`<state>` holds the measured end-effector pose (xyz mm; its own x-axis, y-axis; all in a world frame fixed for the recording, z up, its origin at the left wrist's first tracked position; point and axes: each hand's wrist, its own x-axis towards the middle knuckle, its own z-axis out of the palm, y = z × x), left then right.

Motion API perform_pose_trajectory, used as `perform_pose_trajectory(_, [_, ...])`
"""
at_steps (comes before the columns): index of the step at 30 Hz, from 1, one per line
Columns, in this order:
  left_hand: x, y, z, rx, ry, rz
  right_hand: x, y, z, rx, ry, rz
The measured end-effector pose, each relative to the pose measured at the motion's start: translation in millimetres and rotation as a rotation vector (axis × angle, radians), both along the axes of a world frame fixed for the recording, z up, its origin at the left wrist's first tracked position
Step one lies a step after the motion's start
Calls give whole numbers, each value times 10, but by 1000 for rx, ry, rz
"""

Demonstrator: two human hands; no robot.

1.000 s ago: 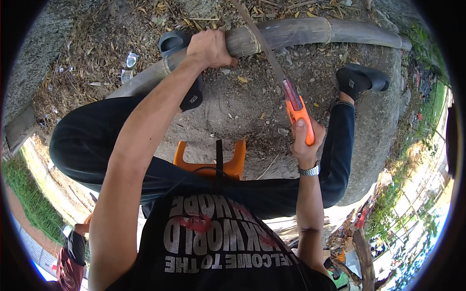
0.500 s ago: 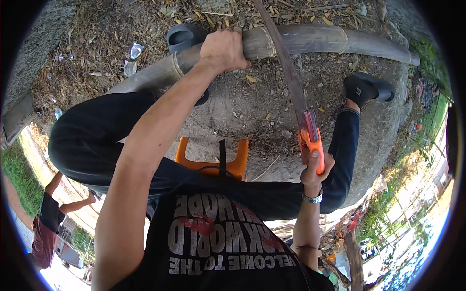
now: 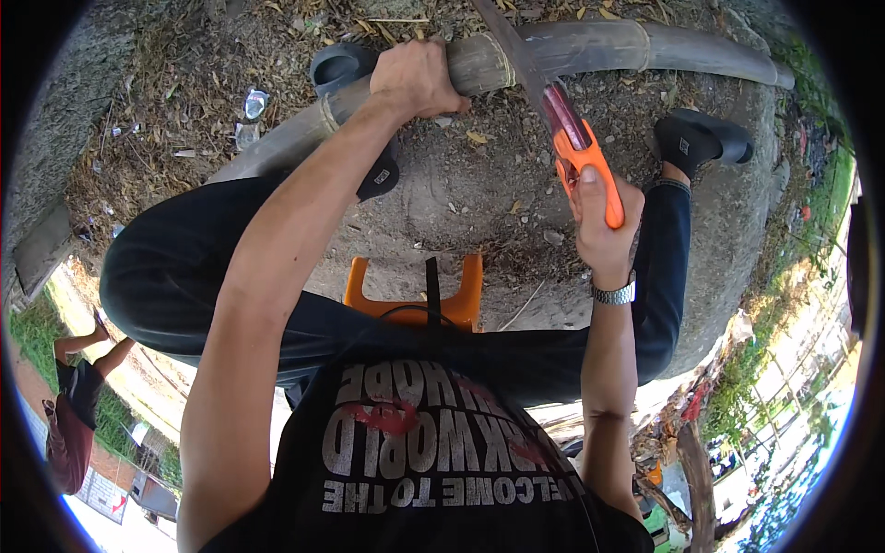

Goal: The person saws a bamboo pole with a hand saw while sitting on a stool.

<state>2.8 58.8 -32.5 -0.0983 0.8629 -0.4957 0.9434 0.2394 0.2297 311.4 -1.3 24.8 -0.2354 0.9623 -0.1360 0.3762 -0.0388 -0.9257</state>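
Note:
A long grey-brown bamboo pole [image 3: 590, 50] lies across the ground in front of me, with ring-like nodes along it. My left hand [image 3: 417, 77] is closed round the pole, left of the blade. In my right hand [image 3: 607, 221] is the orange handle of a handsaw [image 3: 590, 166], its fingers wrapped round the grip. The saw's dark blade crosses over the pole just right of a node, and its far end runs out past the upper edge of the view. Whether the teeth have cut into the bamboo cannot be made out.
Beneath my legs is an orange plastic stool [image 3: 461, 297]. My feet wear dark slip-on shoes [image 3: 710, 138], one on each side. Dry leaves and crumpled clear plastic [image 3: 255, 102] litter the soil. Another person [image 3: 74, 415] is at the far lower left.
My right hand has pushed the saw forward and away from me, so the handle is now closer to the pole. My left hand keeps its grip on the bamboo.

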Motion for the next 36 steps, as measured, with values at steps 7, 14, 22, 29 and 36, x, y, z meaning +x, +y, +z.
perform_pose_trajectory(7, [128,-25,27,67,12,11,348,-477,386,-145,66,-95])
perform_pose_trajectory(14, [14,13,34,-16,17,-10,545,-479,233,-185,12,-7])
perform_pose_trajectory(22, [65,33,-6,50,40,-31,164,-200,-180,-119,65,-104])
perform_pose_trajectory(29, [253,-75,19,59,51,-20,188,-447,219,-17,-78,-34])
perform_pose_trajectory(36, [87,51,70,-88,38,0,327,-809,164,-99,70,-119])
